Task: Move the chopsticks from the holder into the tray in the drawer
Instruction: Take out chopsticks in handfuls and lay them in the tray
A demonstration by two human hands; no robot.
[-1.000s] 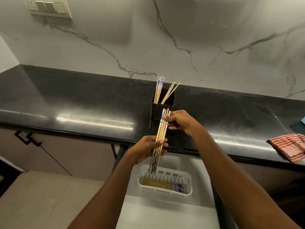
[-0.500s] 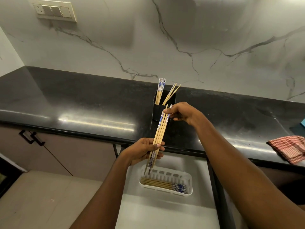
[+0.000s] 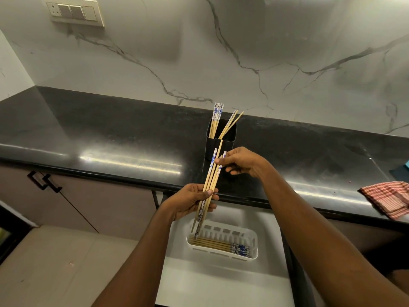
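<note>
A bundle of several bamboo chopsticks (image 3: 212, 178) with blue-and-white patterned ends stands nearly upright in front of the counter edge. My left hand (image 3: 190, 201) grips the bundle near its lower part. My right hand (image 3: 240, 161) pinches its upper ends with the fingertips. Behind them, a black holder (image 3: 221, 144) on the counter holds several more chopsticks (image 3: 217, 119). Below, a white slotted tray (image 3: 253, 238) in the open drawer (image 3: 221, 282) holds several chopsticks (image 3: 219, 244) lying flat. The bundle's lower tips hang just above the tray's left end.
The black stone counter (image 3: 110, 140) runs left to right under a marble wall. A red checked cloth (image 3: 391, 199) lies at its right end. Cabinet doors with black handles (image 3: 44, 181) are at lower left. A switch plate (image 3: 75, 13) sits on the wall.
Both hands stay on the bundle; my right hand's fingers have shifted on the top ends, and the chopsticks now sit unevenly, one sticking up higher than the others.
</note>
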